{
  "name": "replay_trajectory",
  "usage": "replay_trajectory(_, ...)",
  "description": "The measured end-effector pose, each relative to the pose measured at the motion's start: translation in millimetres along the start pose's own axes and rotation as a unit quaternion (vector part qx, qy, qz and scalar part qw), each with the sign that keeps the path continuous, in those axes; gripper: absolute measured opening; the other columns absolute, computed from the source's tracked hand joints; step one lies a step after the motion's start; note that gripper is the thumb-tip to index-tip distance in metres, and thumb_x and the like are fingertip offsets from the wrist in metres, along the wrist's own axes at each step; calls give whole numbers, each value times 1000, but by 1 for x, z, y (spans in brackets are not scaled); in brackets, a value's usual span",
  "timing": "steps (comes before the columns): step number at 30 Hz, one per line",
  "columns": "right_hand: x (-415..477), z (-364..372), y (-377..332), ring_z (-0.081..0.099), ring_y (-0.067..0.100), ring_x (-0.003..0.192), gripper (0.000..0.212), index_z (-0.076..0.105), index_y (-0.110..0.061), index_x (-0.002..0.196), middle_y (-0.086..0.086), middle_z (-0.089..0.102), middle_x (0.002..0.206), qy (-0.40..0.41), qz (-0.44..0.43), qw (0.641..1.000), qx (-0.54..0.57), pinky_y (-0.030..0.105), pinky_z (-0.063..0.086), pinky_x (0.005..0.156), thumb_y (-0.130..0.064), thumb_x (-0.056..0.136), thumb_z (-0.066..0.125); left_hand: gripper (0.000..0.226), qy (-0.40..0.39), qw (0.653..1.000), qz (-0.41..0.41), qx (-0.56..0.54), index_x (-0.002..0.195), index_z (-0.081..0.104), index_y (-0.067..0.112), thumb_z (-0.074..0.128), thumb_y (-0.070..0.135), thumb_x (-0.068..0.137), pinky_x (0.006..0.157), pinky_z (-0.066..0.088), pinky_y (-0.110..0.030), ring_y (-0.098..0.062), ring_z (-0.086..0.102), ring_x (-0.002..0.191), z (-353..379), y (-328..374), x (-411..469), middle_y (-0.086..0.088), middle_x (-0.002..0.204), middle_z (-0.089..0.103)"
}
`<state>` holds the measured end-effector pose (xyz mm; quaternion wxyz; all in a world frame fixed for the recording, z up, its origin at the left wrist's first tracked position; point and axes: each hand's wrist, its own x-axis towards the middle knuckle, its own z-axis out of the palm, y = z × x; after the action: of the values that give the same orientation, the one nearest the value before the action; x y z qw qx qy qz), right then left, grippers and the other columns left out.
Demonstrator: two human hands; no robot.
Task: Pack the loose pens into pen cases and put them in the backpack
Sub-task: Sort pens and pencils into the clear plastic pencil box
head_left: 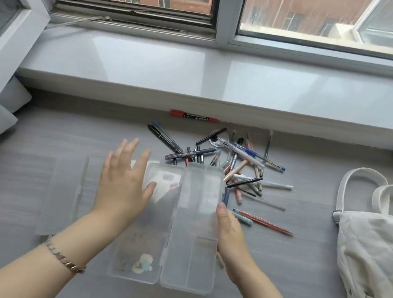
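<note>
A clear plastic pen case [196,227] lies open on the grey surface, its lid half [142,231] folded out to the left with stickers on it. My right hand [228,236] holds the case's right edge, thumb on the rim. My left hand [125,181] hovers with spread straight fingers over the lid's far left corner and holds nothing. A second clear case [64,191] lies flat further left. A heap of loose pens [234,166] sits just beyond the open case. A white quilted backpack [377,264] stands at the right.
A red marker [193,116] lies alone against the base of the window sill [228,83]. A red pen [266,223] and a teal one lie right of the case. Grey cushions sit at the far left and far right edges.
</note>
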<state>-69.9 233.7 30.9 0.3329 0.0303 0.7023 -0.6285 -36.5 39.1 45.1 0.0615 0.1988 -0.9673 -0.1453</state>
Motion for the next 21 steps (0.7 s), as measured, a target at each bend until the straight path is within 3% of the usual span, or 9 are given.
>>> replay_trajectory(3, 4, -12, -9, 51, -13, 101, 23, 52, -35, 103, -26, 55, 106, -79, -48, 994, -58, -6, 33, 82, -22, 99, 34, 70, -87, 985, 28, -144, 142, 36, 13, 57, 46, 84, 114, 15, -26, -18, 23, 142, -7, 17, 11, -4, 152, 30)
replay_trajectory(5, 5, -20, -24, 52, -16, 107, 27, 53, -37, 112, -26, 57, 115, -163, -71, 979, -99, -1, 36, 89, -21, 99, 36, 67, -166, 964, 57, -198, 141, 36, 27, 63, 47, 82, 106, 27, -21, -11, 39, 133, -17, 30, 18, 5, 142, 45)
replay_trajectory(8, 5, -24, -47, 51, -4, 118, 30, 50, -41, 122, -13, 56, 131, -259, -79, 938, -218, 14, 33, 104, -28, 98, 40, 46, -273, 931, 50, -236, 111, 56, 42, 66, 55, 68, 85, 45, -24, -2, 61, 92, -26, 38, 29, 11, 103, 66)
replay_trajectory(10, 7, -27, -58, 52, 6, 119, 32, 53, -34, 125, -4, 58, 130, -272, -69, 915, -291, 17, 29, 104, -35, 96, 41, 18, -284, 916, 17, -284, 83, 67, 33, 68, 47, 72, 67, 48, -23, -2, 58, 65, -23, 38, 32, 6, 75, 66)
replay_trajectory(13, 15, -46, -67, 57, 0, 106, 36, 65, -29, 111, -14, 65, 115, -199, -53, 924, -322, 23, 38, 99, -47, 93, 39, 38, -219, 907, -103, -344, 71, 67, 4, 63, 40, 84, 47, 45, -22, -17, 49, 57, -12, 26, 32, -7, 64, 53)
replay_trajectory(15, 24, -66, -65, 60, 8, 93, 41, 63, -20, 112, -6, 66, 103, -54, -5, 976, -210, 28, 46, 88, -49, 91, 41, 48, -120, 894, -208, -379, 59, 53, 4, 58, 42, 87, 48, 37, -26, -20, 41, 55, -7, 16, 28, -5, 57, 44)
replay_trajectory(17, 31, -78, -61, 63, 16, 82, 47, 56, -15, 115, 3, 65, 94, 51, 86, 995, -30, 31, 51, 75, -52, 90, 43, 54, -66, 867, -299, -393, 50, 35, 14, 52, 46, 90, 49, 25, -26, -20, 32, 52, 0, 11, 20, 3, 45, 36)
replay_trajectory(19, 34, -76, -55, 68, 18, 77, 46, 58, -20, 107, 5, 68, 93, 9, 143, 988, 49, 30, 51, 63, -58, 87, 42, 54, -69, 827, -363, -423, 51, 33, 16, 46, 50, 91, 47, 25, -22, -19, 32, 51, 7, 12, 8, 7, 42, 37)
replay_trajectory(21, 38, -68, -53, 69, 16, 71, 41, 65, -20, 96, 4, 71, 91, -8, 132, 989, 63, 28, 53, 61, -56, 83, 49, 51, -100, 817, -373, -429, 64, 47, 13, 42, 56, 90, 54, 34, -24, -19, 41, 59, 13, 10, -3, -3, 59, 44)
